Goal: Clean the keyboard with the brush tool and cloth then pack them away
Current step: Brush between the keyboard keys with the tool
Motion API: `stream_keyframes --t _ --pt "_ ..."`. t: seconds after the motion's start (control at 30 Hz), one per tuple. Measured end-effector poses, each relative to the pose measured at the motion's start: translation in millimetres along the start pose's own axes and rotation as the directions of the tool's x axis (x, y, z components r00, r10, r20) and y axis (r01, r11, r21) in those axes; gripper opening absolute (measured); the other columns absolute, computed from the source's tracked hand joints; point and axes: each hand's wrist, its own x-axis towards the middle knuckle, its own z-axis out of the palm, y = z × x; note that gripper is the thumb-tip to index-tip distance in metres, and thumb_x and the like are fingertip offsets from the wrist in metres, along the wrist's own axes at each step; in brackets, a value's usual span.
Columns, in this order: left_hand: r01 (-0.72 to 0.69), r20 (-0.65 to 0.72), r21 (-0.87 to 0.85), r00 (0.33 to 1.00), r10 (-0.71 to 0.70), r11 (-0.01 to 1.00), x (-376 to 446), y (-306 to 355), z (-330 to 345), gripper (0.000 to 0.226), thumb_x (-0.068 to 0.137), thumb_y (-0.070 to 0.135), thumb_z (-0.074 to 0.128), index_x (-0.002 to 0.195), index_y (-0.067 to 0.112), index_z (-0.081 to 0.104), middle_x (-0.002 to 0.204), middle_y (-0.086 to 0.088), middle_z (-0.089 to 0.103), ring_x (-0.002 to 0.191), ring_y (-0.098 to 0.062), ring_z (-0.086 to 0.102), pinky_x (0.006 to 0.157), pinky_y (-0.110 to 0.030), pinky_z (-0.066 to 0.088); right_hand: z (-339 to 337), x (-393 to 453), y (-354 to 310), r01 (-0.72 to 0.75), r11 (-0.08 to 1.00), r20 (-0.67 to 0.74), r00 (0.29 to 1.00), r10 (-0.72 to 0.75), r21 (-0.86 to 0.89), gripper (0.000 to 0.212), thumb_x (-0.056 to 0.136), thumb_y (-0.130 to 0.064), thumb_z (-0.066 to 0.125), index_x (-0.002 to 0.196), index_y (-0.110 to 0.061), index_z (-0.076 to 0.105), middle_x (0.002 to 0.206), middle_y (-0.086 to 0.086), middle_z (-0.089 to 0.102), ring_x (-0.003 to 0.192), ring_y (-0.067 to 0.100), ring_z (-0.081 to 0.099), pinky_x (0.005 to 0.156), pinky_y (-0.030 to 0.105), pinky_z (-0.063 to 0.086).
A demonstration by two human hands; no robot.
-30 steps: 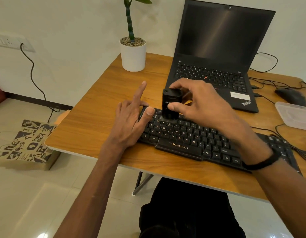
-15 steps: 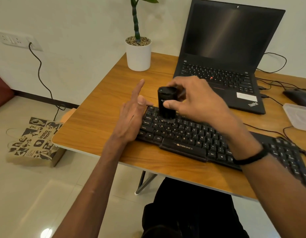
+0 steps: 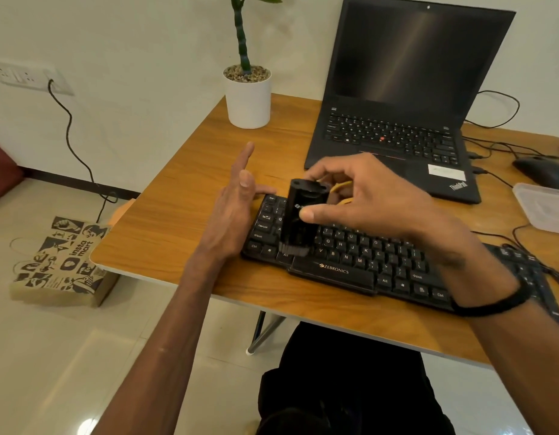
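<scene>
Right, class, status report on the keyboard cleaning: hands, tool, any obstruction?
Right hand grips black brush tool, bristles on Zebronics keyboard left end. Left hand open beside keyboard's left edge. Nothing in the way.

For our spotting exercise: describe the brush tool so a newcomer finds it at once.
Start at the wooden table and find the black keyboard in front of the laptop. Over its left end the right hand grips the brush tool: an upright black cylinder with short bristles touching the keys.

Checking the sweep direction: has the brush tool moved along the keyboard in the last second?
Yes. The brush tool, gripped by the right hand, has come toward the keyboard's near edge, bristles now beside the Alt key.
</scene>
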Motion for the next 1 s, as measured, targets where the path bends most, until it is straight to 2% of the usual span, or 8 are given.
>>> stream_keyframes --t 0.17,0.23,0.27,0.33,0.53,0.77,0.93,1.0 --pt "0.02 0.017 0.062 1.0 -0.021 0.998 -1.5 4.2 0.7 0.107 0.077 0.096 0.004 0.166 0.036 0.011 0.119 0.01 0.073 0.086 0.021 0.057 0.084 0.011 0.028 -4.2 -1.2 18.1 -0.053 0.988 -0.388 0.922 -0.007 -0.146 0.036 0.084 -0.028 0.084 0.116 -0.027 0.068 0.107 -0.01 0.07 0.094 0.009 0.068 0.09 0.035 0.059" --pt "0.012 0.035 0.153 0.999 -0.018 0.988 -1.8 0.2 1.9 0.1 0.083 0.093 0.001 0.165 0.038 0.014 0.127 0.024 0.067 0.115 0.018 0.054 0.121 -0.019 0.024 5.4 -2.1 18.7 -0.065 0.969 -0.425 0.904 -0.044 -0.237 0.038 0.083 -0.027 0.085 0.117 -0.024 0.067 0.108 -0.008 0.069 0.098 0.011 0.065 0.092 0.036 0.057" --pt "-0.006 0.044 0.234 0.999 -0.004 0.972 -2.2 -3.0 3.6 0.096 0.086 0.09 0.0 0.165 0.038 0.015 0.129 0.027 0.064 0.128 0.007 0.052 0.127 -0.043 0.019 11.9 -5.8 17.9 -0.04 0.963 -0.394 0.916 -0.072 -0.268 0.038 0.081 -0.028 0.086 0.114 -0.023 0.068 0.107 -0.007 0.069 0.097 0.013 0.065 0.09 0.038 0.058" --pt "-0.038 0.05 0.361 0.998 0.022 0.932 -3.8 -6.2 6.5 0.088 0.09 0.086 -0.001 0.165 0.042 0.01 0.128 0.017 0.066 0.134 -0.008 0.049 0.123 -0.063 0.013 25.3 -20.4 9.8 0.051 0.95 -0.299 0.943 -0.148 -0.308 0.035 0.078 -0.031 0.087 0.106 -0.023 0.068 0.1 -0.008 0.069 0.09 0.013 0.066 0.081 0.039 0.06" --pt "-0.071 0.051 0.38 0.997 0.055 0.922 -4.0 -7.8 4.8 0.084 0.091 0.085 0.002 0.164 0.044 0.007 0.126 0.014 0.066 0.134 -0.01 0.048 0.121 -0.066 0.014 17.2 -62.2 -12.3 0.032 0.998 -0.064 0.997 -0.036 -0.061 0.031 0.078 -0.045 0.08 0.105 -0.033 0.07 0.095 -0.015 0.073 0.087 0.006 0.071 0.075 0.03 0.061" --pt "-0.081 0.041 0.382 0.997 0.071 0.92 -3.4 -10.5 4.5 0.08 0.094 0.083 0.004 0.164 0.044 0.008 0.124 0.016 0.066 0.128 -0.011 0.05 0.117 -0.064 0.022 14.2 -29.9 13.8 -0.059 0.961 -0.432 0.899 -0.066 -0.271 0.034 0.085 -0.031 0.081 0.115 -0.022 0.068 0.106 -0.011 0.067 0.095 0.006 0.064 0.086 0.025 0.058" --pt "-0.074 0.038 0.379 0.997 0.065 0.922 -2.8 -10.1 5.0 0.08 0.094 0.083 0.005 0.164 0.045 0.008 0.123 0.015 0.066 0.127 -0.013 0.051 0.118 -0.064 0.022 7.7 -42.3 4.0 -0.052 0.995 -0.148 0.988 0.038 -0.09 0.034 0.074 -0.052 0.079 0.104 -0.036 0.072 0.095 -0.011 0.074 0.088 0.01 0.073 0.076 0.04 0.064" --pt "-0.08 0.042 0.375 0.997 0.069 0.923 -2.8 -10.9 5.3 0.081 0.094 0.083 0.004 0.164 0.044 0.008 0.123 0.014 0.066 0.127 -0.013 0.051 0.118 -0.064 0.022 2.0 -37.0 6.9 -0.09 0.993 -0.161 0.984 0.077 -0.076 0.035 0.075 -0.052 0.081 0.105 -0.038 0.072 0.094 -0.008 0.075 0.086 0.011 0.074 0.076 0.041 0.064"
